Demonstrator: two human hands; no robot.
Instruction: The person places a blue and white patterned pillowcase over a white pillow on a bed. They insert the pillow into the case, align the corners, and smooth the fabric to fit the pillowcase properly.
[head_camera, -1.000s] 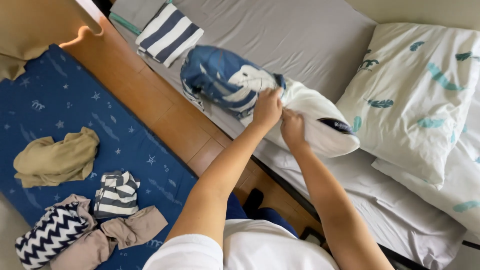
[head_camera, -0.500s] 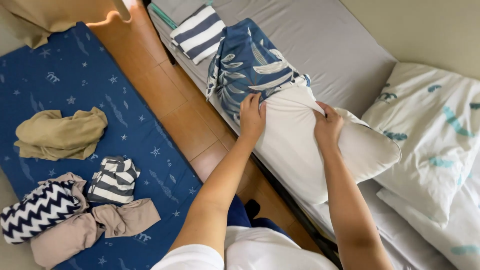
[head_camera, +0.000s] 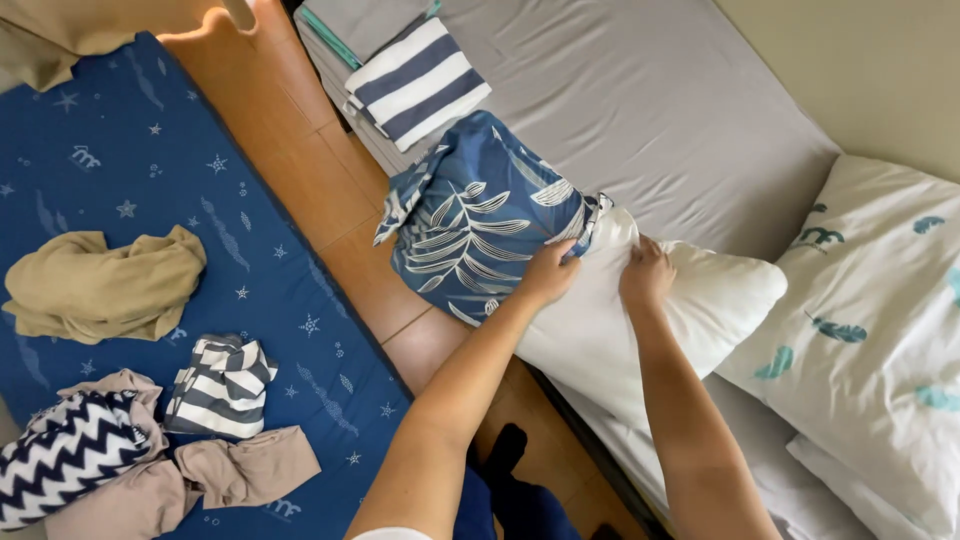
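Blue leaf-print pillowcase covers only one end of the white pillow; judging by that, roughly half the pillow is bare, so about half done. Both lie at the near edge of the bed, case end hanging slightly past the edge over the floor.

My left hand pinches the open hem of the case, fingers curled into the fabric. My right hand is closed on the bare pillow just beside the hem, gripping a fold of it.

Bed: grey sheet, mostly bare in the middle. Folded navy-and-white striped cloth at the far edge. White pillow with teal feather print against the bare pillow's far end, toward the wall.

Floor: brown tiles between bed and a blue star-print mat. On the mat: tan crumpled garment, striped bundle, zigzag-print cloth, beige garment, all well apart from the bed.
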